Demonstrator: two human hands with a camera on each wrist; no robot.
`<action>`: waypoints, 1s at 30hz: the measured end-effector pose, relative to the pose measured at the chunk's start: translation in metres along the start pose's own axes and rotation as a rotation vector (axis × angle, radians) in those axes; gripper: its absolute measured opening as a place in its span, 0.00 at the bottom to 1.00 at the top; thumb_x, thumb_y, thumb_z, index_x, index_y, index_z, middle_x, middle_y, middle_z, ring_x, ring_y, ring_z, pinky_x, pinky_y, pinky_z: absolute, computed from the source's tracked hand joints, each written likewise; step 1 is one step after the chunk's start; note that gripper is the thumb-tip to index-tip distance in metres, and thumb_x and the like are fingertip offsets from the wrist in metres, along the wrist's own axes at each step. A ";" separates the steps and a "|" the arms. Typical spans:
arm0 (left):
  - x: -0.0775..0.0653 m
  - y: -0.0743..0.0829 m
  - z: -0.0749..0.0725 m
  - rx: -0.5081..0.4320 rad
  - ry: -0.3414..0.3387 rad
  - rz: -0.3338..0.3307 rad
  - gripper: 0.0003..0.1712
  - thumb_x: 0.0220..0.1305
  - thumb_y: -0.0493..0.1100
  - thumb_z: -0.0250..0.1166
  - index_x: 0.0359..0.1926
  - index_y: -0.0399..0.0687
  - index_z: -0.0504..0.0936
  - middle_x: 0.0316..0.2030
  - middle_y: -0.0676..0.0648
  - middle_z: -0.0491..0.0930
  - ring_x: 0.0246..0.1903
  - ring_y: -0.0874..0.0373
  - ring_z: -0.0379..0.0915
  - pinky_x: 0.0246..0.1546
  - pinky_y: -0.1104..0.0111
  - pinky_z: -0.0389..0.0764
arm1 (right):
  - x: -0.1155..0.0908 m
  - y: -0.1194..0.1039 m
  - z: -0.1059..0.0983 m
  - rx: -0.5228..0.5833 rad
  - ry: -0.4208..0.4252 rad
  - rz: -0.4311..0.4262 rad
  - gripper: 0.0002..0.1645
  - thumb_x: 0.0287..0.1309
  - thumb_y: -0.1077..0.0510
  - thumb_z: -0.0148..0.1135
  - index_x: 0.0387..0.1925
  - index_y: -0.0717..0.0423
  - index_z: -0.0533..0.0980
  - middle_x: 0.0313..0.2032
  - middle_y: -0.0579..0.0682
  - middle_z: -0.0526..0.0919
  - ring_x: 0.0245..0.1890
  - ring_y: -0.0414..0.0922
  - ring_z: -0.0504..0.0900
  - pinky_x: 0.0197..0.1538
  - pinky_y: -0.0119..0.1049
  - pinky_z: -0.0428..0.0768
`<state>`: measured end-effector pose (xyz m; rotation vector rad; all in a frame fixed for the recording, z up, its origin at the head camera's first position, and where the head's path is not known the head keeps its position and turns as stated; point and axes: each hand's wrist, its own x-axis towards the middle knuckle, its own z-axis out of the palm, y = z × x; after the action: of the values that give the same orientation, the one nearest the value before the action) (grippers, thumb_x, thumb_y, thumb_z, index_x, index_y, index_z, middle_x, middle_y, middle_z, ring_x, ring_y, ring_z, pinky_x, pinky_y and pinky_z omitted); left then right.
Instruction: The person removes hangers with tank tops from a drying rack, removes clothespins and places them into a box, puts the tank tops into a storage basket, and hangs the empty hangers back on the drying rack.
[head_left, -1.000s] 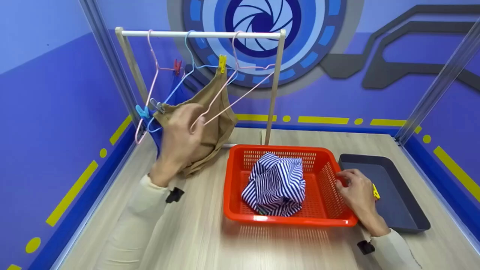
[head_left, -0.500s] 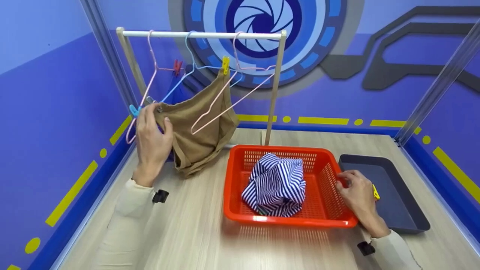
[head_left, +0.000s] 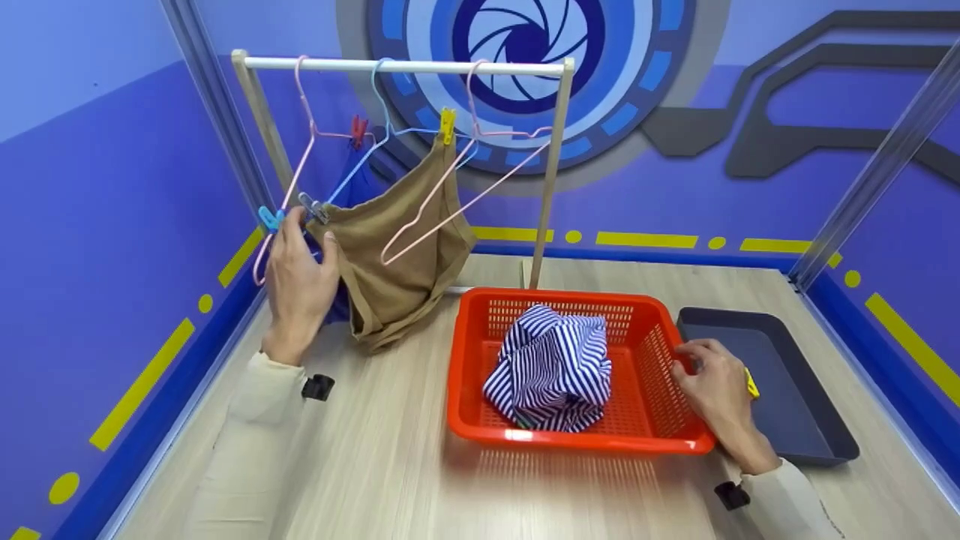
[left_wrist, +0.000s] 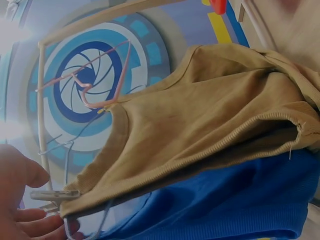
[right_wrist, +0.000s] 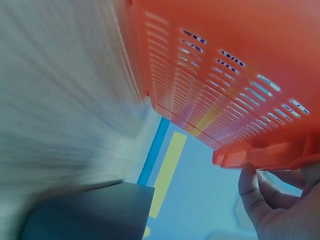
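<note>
In the head view my left hand (head_left: 298,281) is at the left end of a brown garment (head_left: 397,255), with the thumb apart from the fingers. A grey clothespin (head_left: 313,208) grips the garment's corner; in the left wrist view this clothespin (left_wrist: 55,195) lies between thumb and fingers, and I cannot tell if they touch it. A yellow clothespin (head_left: 448,126) fastens the other corner to a blue hanger (head_left: 384,124). My right hand (head_left: 718,386) rests loosely at the right rim of a red basket (head_left: 581,444), fingertips touching it. A striped cloth (head_left: 551,371) lies crumpled inside.
The rack (head_left: 405,67) also bears two pink hangers; a blue garment (left_wrist: 250,195) hangs behind the brown one. Light blue (head_left: 270,219) and red (head_left: 358,130) clothespins are on the left hanger. A dark tray (head_left: 787,382) with a yellow clothespin (head_left: 751,383) stands at right.
My left hand has moved left from in front of the brown garment to its left corner, then stayed nearly still there. The left pink hanger's lower end has shifted left. My right hand has not moved.
</note>
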<state>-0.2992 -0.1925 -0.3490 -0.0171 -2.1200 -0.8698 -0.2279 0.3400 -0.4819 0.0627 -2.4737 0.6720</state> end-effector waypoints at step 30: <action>0.007 -0.007 0.014 -0.109 0.155 0.105 0.19 0.77 0.45 0.47 0.42 0.33 0.76 0.35 0.35 0.79 0.35 0.38 0.76 0.38 0.49 0.74 | 0.001 0.001 0.002 0.006 0.033 -0.032 0.10 0.46 0.67 0.69 0.35 0.64 0.84 0.36 0.59 0.84 0.31 0.54 0.83 0.34 0.44 0.81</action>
<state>-0.3153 -0.1917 -0.3538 -0.1138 -1.9089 -0.8941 -0.2298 0.3404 -0.4834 0.0924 -2.4340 0.6621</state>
